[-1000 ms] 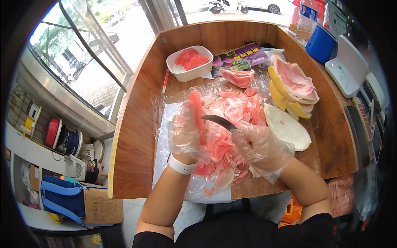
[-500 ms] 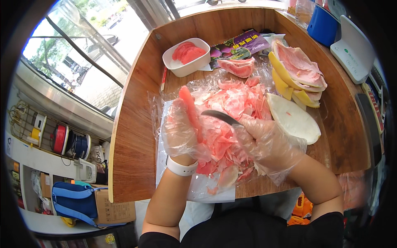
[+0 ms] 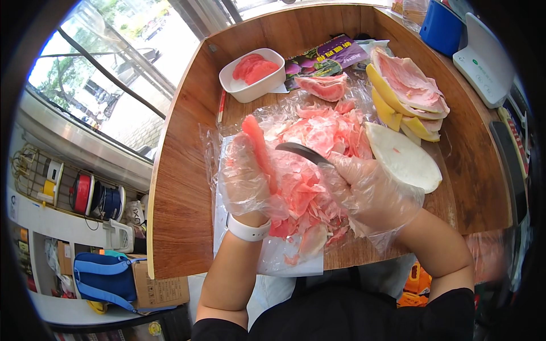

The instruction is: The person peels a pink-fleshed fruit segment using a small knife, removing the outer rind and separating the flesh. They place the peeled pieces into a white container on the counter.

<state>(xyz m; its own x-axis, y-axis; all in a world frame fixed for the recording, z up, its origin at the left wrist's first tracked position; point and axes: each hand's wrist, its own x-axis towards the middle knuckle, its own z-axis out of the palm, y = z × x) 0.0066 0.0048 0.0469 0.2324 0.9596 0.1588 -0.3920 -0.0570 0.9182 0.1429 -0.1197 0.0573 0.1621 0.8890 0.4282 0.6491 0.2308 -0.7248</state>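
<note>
A clear plastic glove covers my left hand (image 3: 246, 179), which is closed around a pink pomelo segment (image 3: 257, 145) standing up from the palm. My right hand (image 3: 369, 187), gloved the same way, grips a knife by its handle; the dark curved blade (image 3: 301, 151) points left toward the segment, a little apart from it. Beneath both hands spreads a heap of pink and white pomelo membrane scraps (image 3: 318, 139) on clear plastic film. Behind the heap lies an unpeeled pomelo piece (image 3: 324, 87). At the back left, peeled pink flesh (image 3: 255, 69) rests in a white bowl (image 3: 254, 92).
Thick yellow-skinned pomelo rinds (image 3: 406, 91) are stacked at the right, with a white rind piece (image 3: 404, 159) in front. A purple printed sheet (image 3: 335, 54) lies at the back. Raised wooden walls (image 3: 187, 113) edge the table. A blue container (image 3: 441, 25) stands beyond the right wall.
The view has shifted slightly. Both hands keep nearly the same pose, with the knife blade still close to the pomelo segment.
</note>
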